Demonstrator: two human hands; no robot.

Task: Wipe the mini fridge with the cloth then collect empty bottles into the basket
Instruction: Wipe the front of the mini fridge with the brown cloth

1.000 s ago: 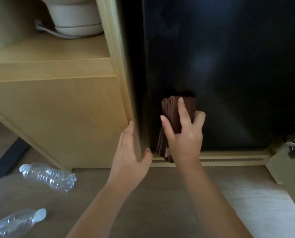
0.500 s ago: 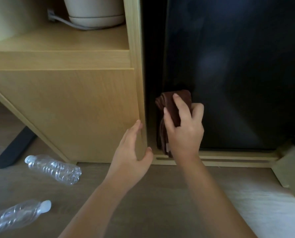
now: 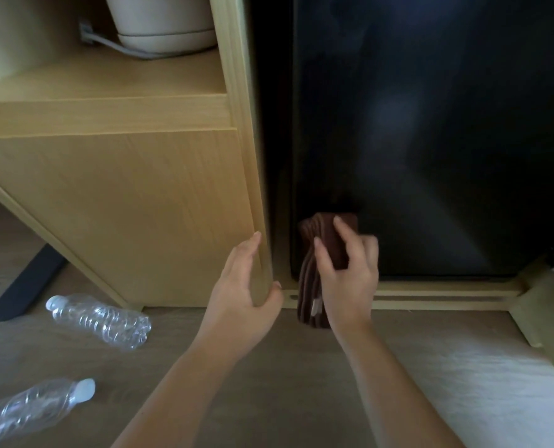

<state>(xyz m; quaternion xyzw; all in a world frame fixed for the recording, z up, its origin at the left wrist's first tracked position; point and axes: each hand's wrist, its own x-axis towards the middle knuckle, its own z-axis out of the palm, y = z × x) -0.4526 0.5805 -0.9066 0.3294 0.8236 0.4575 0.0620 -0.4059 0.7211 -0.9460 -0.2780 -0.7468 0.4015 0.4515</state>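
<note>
Right hand is gripping the folded brown cloth, fingers curled over it and pressing it against the lower left corner of the black mini fridge door. The cloth's lower end is hanging below the hand, over the wooden base rail.

Left hand is holding the near edge of the upright cabinet panel just left of the fridge, with its fingers lying along the panel's left face and its thumb hooking round the front.

Two clear plastic bottles are lying on their sides on the floor at left, well apart from both hands: one near the cabinet foot, the other nearer. A white appliance is sitting on the far left shelf.
</note>
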